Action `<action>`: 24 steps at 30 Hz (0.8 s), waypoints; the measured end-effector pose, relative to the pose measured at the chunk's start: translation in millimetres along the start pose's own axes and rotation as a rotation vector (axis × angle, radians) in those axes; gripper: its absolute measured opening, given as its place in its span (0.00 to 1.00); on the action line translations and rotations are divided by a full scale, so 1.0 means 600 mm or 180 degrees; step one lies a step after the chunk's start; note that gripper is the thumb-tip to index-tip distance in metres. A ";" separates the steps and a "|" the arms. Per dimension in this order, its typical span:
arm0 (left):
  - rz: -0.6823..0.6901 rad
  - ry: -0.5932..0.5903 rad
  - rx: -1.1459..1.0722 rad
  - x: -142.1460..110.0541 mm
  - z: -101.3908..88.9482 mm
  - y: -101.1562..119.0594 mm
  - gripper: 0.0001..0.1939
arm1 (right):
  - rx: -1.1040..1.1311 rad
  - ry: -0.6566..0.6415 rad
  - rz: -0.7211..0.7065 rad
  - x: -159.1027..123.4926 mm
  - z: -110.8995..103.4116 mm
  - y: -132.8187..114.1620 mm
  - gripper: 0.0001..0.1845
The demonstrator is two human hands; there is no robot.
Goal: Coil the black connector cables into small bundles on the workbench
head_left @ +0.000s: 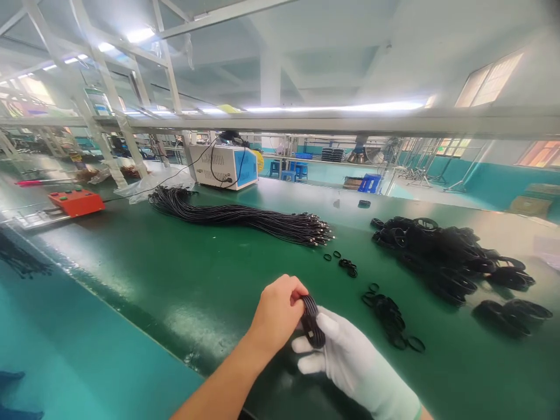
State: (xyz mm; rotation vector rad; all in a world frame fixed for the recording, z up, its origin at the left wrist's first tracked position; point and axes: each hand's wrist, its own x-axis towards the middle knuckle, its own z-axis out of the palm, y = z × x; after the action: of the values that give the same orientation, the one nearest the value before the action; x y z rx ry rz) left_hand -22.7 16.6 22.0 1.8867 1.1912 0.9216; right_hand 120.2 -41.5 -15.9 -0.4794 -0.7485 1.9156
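Observation:
A coiled black cable [311, 319] is held between both hands above the near part of the green table. My left hand [280, 312] is bare and pinches the coil's upper left side with closed fingers. Around the right side of the same coil, my right hand [345, 353] in a white glove has its thumb and fingers closed. A light-coloured connector end shows on the coil's lower face. Small black rings [347, 265] lie on the table beyond the hands, and a larger group of rings [387, 315] lies to the right of the glove.
A long bundle of straight black cables [245, 217] stretches across the table [175, 280]. At right sits a heap of coiled cables [437, 248]. A white-and-blue machine [225, 166] stands at the back, and an orange control box [76, 202] at left. An overhead rail [306, 123] spans the table.

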 end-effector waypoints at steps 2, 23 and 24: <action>-0.0132 -0.0416 -0.0430 0.001 -0.018 0.001 0.10 | 0.0241 -0.0045 0.0109 0.000 -0.004 -0.004 0.20; -0.0436 -0.0498 -0.1554 0.006 -0.030 -0.035 0.18 | -0.1761 0.1271 -0.0154 0.003 0.016 -0.009 0.26; -0.0483 -0.0380 -0.1505 0.007 -0.028 -0.038 0.18 | -0.1834 0.1330 -0.0178 0.001 0.017 -0.015 0.26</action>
State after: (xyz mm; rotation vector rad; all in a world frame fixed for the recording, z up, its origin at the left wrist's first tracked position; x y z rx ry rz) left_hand -45.3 31.0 11.8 1.4322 0.9313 0.8999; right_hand 119.5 -40.9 -2.0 -1.1582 -1.0112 1.4544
